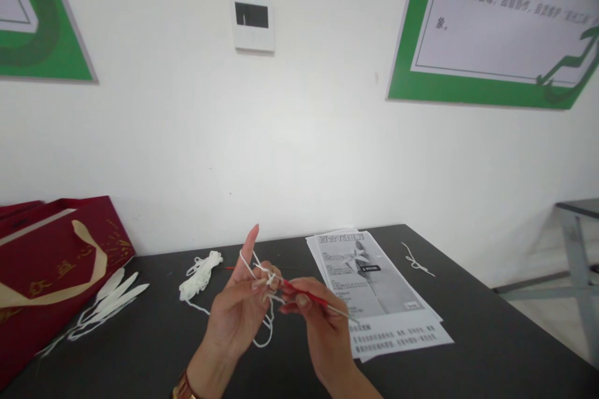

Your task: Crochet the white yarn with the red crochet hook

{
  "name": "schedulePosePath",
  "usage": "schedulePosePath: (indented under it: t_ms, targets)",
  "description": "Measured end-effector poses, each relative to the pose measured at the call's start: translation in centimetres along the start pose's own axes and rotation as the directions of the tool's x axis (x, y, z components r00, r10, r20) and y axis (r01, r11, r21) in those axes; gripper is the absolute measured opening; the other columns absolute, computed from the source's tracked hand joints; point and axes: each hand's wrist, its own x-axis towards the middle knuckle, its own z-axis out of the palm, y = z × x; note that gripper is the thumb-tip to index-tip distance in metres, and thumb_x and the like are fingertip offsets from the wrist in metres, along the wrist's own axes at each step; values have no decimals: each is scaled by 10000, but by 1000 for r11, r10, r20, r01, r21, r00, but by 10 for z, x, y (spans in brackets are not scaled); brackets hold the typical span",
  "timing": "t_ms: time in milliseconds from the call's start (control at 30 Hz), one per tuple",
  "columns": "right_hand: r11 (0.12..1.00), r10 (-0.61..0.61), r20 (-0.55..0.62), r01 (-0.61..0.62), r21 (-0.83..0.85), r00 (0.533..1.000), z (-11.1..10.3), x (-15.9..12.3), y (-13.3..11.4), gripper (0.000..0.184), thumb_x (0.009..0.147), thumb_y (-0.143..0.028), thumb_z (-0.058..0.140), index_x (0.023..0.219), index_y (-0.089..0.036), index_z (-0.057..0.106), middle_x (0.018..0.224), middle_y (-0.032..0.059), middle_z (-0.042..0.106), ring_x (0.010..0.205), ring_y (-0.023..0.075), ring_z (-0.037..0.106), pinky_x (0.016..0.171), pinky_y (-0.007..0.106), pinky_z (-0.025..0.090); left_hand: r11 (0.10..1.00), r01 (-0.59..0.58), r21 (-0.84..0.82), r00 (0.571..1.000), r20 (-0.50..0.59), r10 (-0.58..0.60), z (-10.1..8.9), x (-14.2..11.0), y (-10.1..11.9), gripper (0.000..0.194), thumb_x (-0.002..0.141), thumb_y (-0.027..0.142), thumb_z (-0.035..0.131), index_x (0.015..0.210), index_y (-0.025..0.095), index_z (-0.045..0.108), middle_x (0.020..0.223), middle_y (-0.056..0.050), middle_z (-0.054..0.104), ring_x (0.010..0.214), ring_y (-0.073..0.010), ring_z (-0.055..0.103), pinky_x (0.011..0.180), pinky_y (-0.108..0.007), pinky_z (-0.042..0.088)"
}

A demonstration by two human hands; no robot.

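Observation:
My left hand has its index finger raised with white yarn looped over it. The thumb and other fingers of that hand pinch a small bit of white crochet work. In my right hand is a crochet hook with a red grip and a thin metal shaft, its tip at the stitches. Strands hang below the fingers, and one runs left to a loose bundle of white yarn on the table.
On the black table, printed sheets lie to the right, with a short knotted white string beyond. White leaf-shaped pieces rest beside a dark red gift bag at left. A grey stool stands far right.

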Motion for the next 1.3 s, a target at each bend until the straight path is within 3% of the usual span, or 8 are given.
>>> schedulePosePath:
  t_ms: [100,267,533,933,1133,1300]
  targets:
    - [920,238,20,-232,316,971,4,2,2,110,819,-232,635,906,-191,690,818,42,702,727,145,645,578,251,573,1000,11,-30,999,49,-9,-1,-2,5,850,685,44,536,1435,302,229,637,6,528,661,-164,520,645,-297,415]
    - [794,339,89,-336,506,936,3,8,-3,112,842,-250,613,866,-154,665,738,12,651,635,96,580,512,219,568,999,41,-32,990,138,-37,-1,-5,11,859,675,55,558,1437,276,230,606,13,542,651,-162,511,667,-302,391]
    - [845,248,73,-252,472,966,-6,17,-17,152,889,-253,537,825,-157,635,717,-1,607,563,83,521,476,243,562,999,36,20,970,240,-40,-4,-6,10,787,696,62,558,1413,251,294,622,-3,587,653,-173,525,628,-310,362]
    - [944,92,94,-117,308,991,-17,20,-28,172,882,-263,539,782,-169,642,711,1,549,610,119,552,501,266,537,996,89,14,964,249,-89,-6,-6,6,786,684,59,544,1412,227,297,629,-11,599,646,-177,518,603,-319,349]
    - [914,149,81,-169,370,985,-12,19,-24,168,885,-264,537,788,-168,634,725,1,563,594,107,526,473,250,536,994,105,-5,967,235,-101,-6,-6,5,830,675,59,556,1427,241,256,622,0,600,637,-175,522,616,-322,356]
    - [863,256,60,-256,436,965,-7,18,-23,157,867,-305,570,788,-178,620,722,-8,574,558,88,501,455,223,531,993,113,-21,969,223,-106,-4,-7,5,797,669,69,580,1401,254,323,609,-1,595,637,-178,527,613,-316,354]
